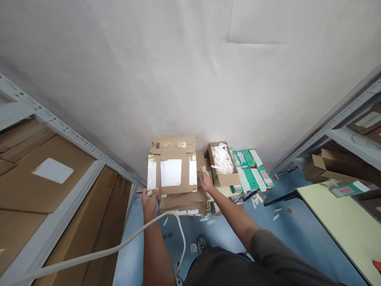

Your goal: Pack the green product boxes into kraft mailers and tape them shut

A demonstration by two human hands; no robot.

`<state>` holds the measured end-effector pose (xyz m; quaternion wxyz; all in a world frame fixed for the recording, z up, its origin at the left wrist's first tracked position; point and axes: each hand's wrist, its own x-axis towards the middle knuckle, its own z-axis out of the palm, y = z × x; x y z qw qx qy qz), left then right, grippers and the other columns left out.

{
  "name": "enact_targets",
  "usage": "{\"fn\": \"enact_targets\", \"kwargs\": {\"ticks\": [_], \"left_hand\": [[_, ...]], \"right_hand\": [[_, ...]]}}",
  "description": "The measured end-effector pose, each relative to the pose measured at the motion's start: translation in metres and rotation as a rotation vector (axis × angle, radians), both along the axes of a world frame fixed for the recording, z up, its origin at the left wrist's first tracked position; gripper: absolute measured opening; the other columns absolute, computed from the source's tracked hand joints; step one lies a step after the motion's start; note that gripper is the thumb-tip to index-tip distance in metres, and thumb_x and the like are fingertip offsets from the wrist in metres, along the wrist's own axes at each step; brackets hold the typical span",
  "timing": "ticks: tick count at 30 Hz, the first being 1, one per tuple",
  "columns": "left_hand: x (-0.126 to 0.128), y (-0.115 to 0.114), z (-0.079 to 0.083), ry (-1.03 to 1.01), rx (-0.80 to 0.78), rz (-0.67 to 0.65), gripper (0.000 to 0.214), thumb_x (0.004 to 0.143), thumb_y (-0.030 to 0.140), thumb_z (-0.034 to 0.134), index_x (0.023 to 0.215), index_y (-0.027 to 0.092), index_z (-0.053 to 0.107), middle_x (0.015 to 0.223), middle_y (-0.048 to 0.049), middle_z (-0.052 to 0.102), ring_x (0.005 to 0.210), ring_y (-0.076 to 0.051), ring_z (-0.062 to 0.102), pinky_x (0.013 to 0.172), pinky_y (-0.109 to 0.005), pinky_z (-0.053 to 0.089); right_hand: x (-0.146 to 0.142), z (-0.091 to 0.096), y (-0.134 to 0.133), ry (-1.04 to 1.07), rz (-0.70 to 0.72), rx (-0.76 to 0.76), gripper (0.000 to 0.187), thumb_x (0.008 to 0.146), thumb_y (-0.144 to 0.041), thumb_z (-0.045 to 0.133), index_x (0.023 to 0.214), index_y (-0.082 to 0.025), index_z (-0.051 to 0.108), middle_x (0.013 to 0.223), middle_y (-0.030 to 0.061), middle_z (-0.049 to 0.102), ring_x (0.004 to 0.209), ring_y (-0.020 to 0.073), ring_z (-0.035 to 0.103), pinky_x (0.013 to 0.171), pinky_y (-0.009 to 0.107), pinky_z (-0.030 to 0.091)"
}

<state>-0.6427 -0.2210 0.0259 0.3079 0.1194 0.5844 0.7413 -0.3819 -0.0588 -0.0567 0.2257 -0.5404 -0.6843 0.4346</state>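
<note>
My left hand grips the lower left corner of a flattened cardboard box, thumb on top. White labels and shiny tape show on that box. Beneath it lies a stack of flattened cardboard. My right hand is at the right side of the stack, its fingers curled at a taped cardboard edge; exactly which piece it touches is hard to make out. Just right of that hand stands an open carton with white, crumpled material inside.
Several green-and-white boxes sit right of the carton. Shelves with cardboard rise on the left, and more shelving on the right. A pale table stands at right. A white cable crosses low left. Scraps litter the blue floor.
</note>
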Motion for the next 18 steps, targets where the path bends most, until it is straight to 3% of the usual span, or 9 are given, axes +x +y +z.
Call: {"fn": "enact_targets", "kwargs": {"ticks": [4,7,10,13,18], "left_hand": [[0.079,0.035,0.015,0.0,0.047,-0.138,0.055,0.057,0.028,0.095,0.096,0.023,0.056,0.085,0.0038,0.071,0.07,-0.011,0.069,0.063,-0.02,0.057],[0.164,0.071,0.027,-0.019,0.066,-0.268,0.057,0.058,0.025,0.095,0.104,0.024,0.061,0.089,0.0022,0.073,0.076,-0.013,0.072,0.068,-0.021,0.058],[0.259,0.109,0.034,-0.02,0.042,-0.44,0.062,0.058,0.024,0.095,0.112,0.024,0.065,0.094,-0.0004,0.076,0.083,-0.015,0.073,0.071,-0.023,0.058],[0.358,0.146,0.035,0.01,0.0,-0.696,0.069,0.057,0.028,0.097,0.12,0.023,0.068,0.102,-0.0034,0.079,0.089,-0.018,0.074,0.074,-0.024,0.058],[0.541,0.202,0.027,0.073,-0.054,-1.164,0.074,0.057,0.039,0.098,0.123,0.021,0.073,0.109,-0.0077,0.082,0.096,-0.025,0.076,0.083,-0.033,0.061]], "right_hand": [[0.079,0.037,0.006,0.623,-0.092,-0.012,0.053,0.101,-0.052,0.05,0.146,-0.026,0.063,0.139,0.0088,0.072,0.129,0.0293,0.065,0.111,0.047,0.053],[0.166,0.064,0.009,0.87,-0.133,-0.072,0.054,0.09,-0.053,0.068,0.138,-0.028,0.064,0.115,0.006,0.078,0.105,0.0278,0.072,0.09,0.041,0.06],[0.274,0.081,0.008,0.953,-0.224,-0.037,0.059,0.077,-0.041,0.081,0.132,-0.029,0.062,0.101,0.0029,0.078,0.087,0.0239,0.071,0.076,0.034,0.059],[0.393,0.086,-0.004,0.971,-0.389,0.036,0.055,0.072,-0.034,0.081,0.123,-0.028,0.06,0.095,0.0017,0.076,0.081,0.0215,0.069,0.071,0.031,0.056],[0.578,0.078,-0.056,0.971,-0.686,0.107,0.058,0.069,-0.031,0.08,0.123,-0.027,0.056,0.093,0.0,0.076,0.075,0.0191,0.067,0.067,0.028,0.051]]}}
